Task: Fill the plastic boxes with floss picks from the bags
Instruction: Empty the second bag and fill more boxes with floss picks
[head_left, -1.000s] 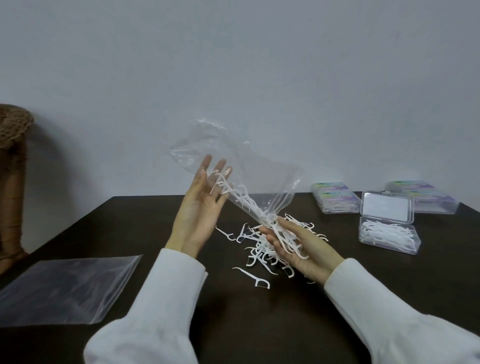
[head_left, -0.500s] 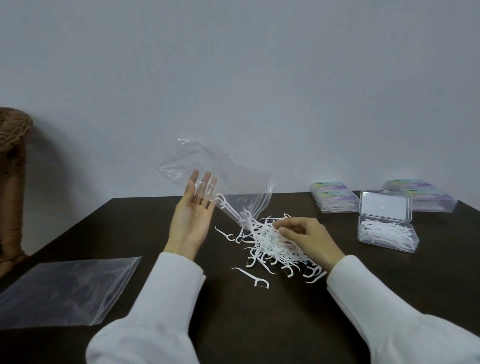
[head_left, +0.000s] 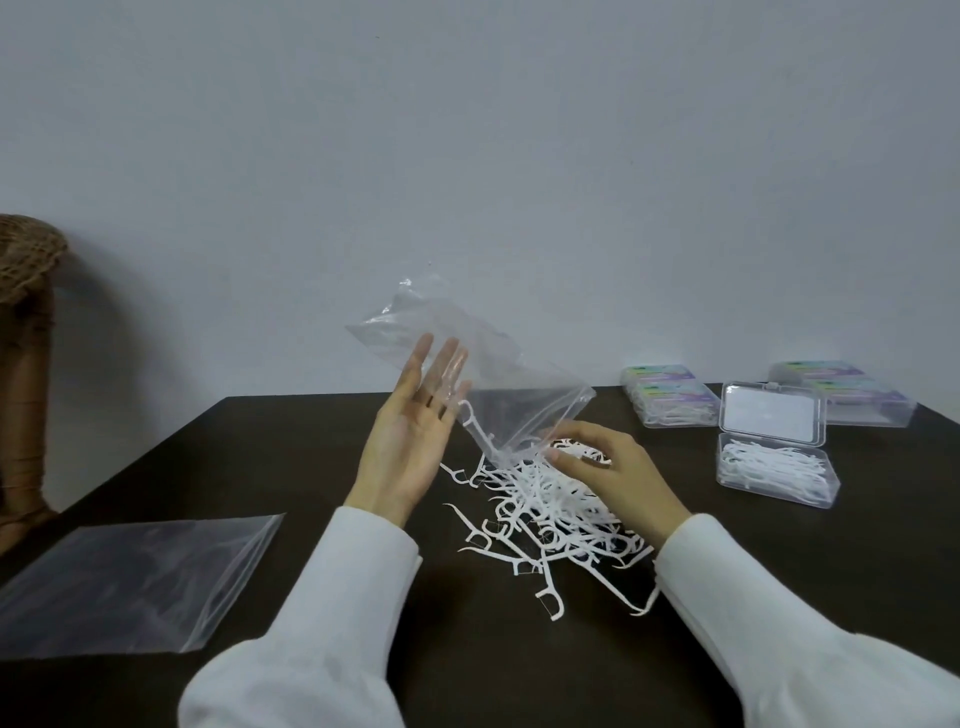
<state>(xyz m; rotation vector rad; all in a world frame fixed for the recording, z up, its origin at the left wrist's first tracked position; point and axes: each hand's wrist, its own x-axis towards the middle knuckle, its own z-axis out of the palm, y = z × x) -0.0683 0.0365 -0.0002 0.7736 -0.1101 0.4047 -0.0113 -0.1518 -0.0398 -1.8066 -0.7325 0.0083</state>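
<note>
Now left hand (head_left: 410, 441) flat-fingered under tilted bag (head_left: 483, 384), right hand (head_left: 613, 473) seemingly pinching picks atop pile (head_left: 550, 519).

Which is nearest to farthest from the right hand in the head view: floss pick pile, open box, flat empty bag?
From the right hand:
1. Floss pick pile, directly beneath and beside it at table centre.
2. Open box, to its right, lid up, picks inside.
3. Flat empty bag, lying far across on the left side of the table.
</note>
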